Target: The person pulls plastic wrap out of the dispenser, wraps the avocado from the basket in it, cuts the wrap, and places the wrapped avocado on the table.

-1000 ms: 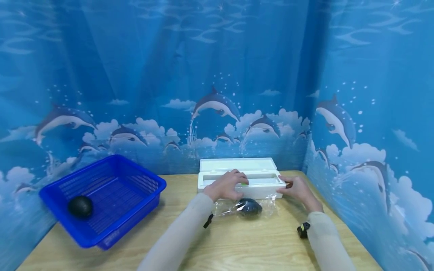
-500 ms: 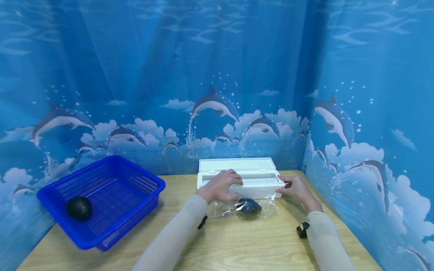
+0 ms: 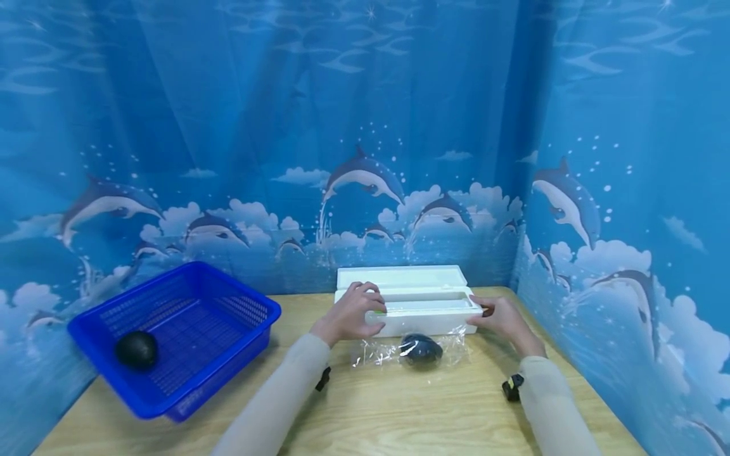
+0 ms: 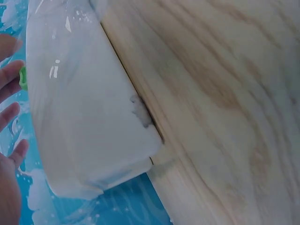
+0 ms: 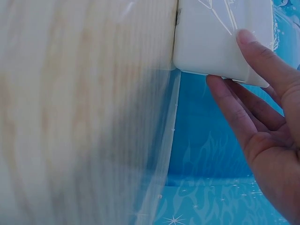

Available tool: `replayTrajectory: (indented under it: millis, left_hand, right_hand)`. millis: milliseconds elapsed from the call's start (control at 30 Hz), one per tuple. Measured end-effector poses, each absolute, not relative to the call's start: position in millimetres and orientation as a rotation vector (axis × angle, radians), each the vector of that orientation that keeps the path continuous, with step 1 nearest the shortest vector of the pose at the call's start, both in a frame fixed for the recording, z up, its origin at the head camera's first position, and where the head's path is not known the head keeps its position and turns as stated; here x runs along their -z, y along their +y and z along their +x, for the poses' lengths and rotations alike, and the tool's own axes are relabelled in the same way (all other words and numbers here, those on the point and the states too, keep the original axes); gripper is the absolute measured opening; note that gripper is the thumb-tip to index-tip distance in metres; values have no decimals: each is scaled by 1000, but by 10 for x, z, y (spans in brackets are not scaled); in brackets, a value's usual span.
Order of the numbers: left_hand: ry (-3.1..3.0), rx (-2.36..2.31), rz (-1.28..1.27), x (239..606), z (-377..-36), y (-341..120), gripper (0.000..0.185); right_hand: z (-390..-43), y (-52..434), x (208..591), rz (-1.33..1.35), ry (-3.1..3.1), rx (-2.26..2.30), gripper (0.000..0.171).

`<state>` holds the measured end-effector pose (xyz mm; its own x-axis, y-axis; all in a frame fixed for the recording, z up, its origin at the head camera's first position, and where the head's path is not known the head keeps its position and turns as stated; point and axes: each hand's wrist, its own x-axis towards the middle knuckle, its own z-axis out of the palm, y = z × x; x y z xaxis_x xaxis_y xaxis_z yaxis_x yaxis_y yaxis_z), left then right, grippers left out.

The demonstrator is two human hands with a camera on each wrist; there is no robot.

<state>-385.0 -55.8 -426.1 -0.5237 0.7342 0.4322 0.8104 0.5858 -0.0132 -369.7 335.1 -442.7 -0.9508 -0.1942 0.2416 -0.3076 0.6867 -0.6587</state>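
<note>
A white cling film dispenser (image 3: 419, 324) lies at the table's back with its lid (image 3: 402, 276) raised. My left hand (image 3: 350, 315) pinches the small green slide cutter (image 4: 23, 78) at the dispenser's front rim, toward its left end. At the other end, my right hand (image 3: 504, 323) grips the box; its thumb (image 5: 248, 37) lies on the front face and fingers touch the end. Clear cling film (image 3: 371, 353) spreads from the dispenser's front onto the table, with a dark avocado (image 3: 421, 349) on it.
To the left stands a blue plastic basket (image 3: 228, 367) with a second dark avocado (image 3: 137, 350) inside. The wooden table (image 3: 399, 411) meets a blue dolphin-print curtain (image 3: 256, 158) at the back and on the right.
My left hand has slid leftward along the dispenser's front rim together with the green slide cutter. The right hand stays at the right end, and the avocado has not moved.
</note>
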Motion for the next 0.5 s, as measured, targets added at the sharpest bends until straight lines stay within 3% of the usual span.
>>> replayTrajectory:
  millis: [500]
  left_hand:
    - [-2389, 369, -1230, 4287, -3852, -710, 20]
  right_hand:
    - [-3689, 3365, 4442, 410, -2749, -1074, 62]
